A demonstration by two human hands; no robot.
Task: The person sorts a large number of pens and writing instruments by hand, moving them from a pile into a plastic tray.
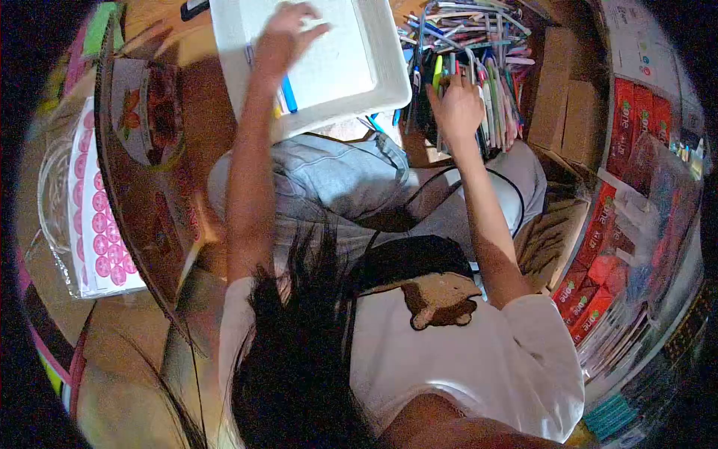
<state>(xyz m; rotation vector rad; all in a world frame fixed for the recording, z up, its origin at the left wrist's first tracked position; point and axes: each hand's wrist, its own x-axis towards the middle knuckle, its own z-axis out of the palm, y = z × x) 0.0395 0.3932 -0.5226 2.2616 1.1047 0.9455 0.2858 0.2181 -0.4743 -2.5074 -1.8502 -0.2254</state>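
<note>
Over the white tray [400, 86], my left hand [283, 34] is raised with its thumb and fingers apart and nothing seen between them. A blue pen [289, 95] lies inside the tray near its lower left side, with something yellow beside it. To the right, my right hand [458, 108] rests on a dense pile of pens [493, 97], its fingers bent down among them. A lime-green pen [437, 71] stands out by its fingertips. Whether those fingers grip a pen cannot be made out.
Cardboard [550, 97] borders the pens on the right. Red boxes [598, 299] and plastic bags line the far right. On the left are a clear container [161, 112] and a sheet of pink round stickers [108, 232]. My lap is below the tray.
</note>
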